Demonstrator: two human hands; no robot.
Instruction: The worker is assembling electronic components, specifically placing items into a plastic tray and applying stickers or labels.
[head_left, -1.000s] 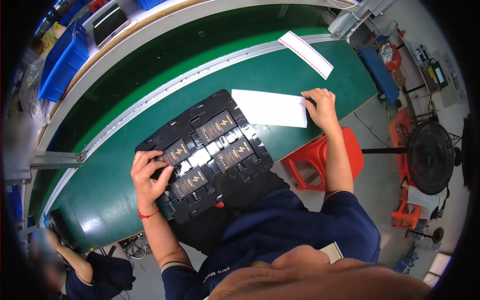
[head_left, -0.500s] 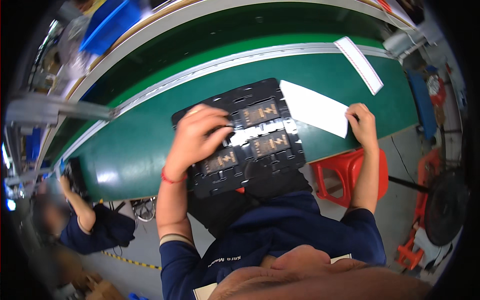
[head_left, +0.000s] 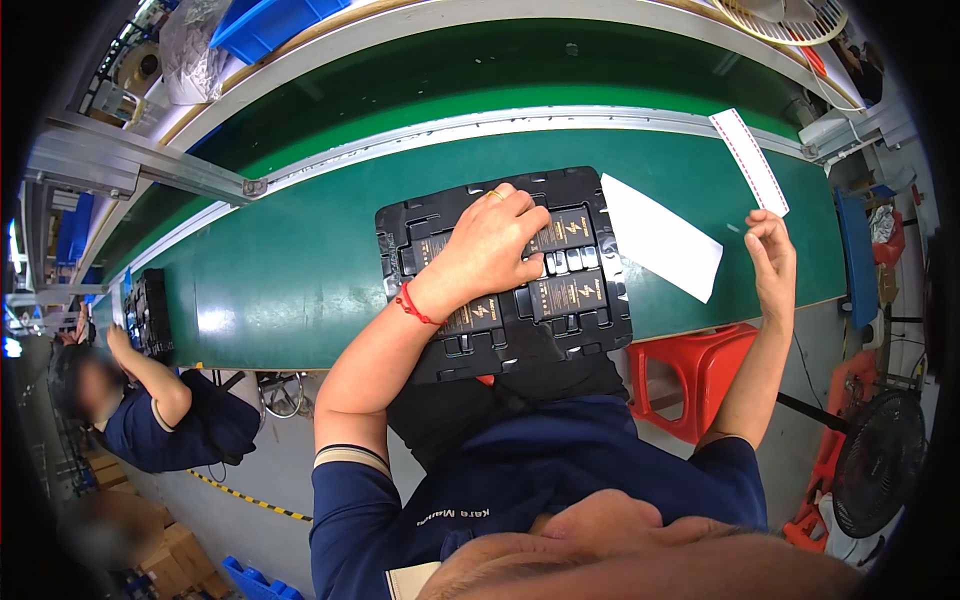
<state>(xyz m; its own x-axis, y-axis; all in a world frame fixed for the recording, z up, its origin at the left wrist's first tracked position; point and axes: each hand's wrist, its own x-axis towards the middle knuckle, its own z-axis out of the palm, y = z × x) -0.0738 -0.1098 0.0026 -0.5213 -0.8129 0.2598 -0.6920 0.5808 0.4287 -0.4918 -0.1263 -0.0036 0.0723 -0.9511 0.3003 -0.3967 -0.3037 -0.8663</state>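
Note:
A black plastic tray lies across the near edge of the green table, partly over my lap. Flat black rectangular packs with gold print, such as this battery-like pack, sit in its compartments. My left hand rests over the middle of the tray, thumb and fingers apart, covering part of the packs. To the right of the tray, a white paper sheet lies on the table. My right hand is raised near the lower end of a white strip with red dashes. Its fingers are curled in; a tiny pale piece shows by the fingertips.
A red plastic stool stands by the table at right, with a black fan beyond. A metal rail runs along the table's back. At far left a co-worker sits near another black tray.
My left hand has moved right and farther up across the tray. My right hand has gone from the white sheet's edge to the strip's lower end. The whole view has shifted slightly.

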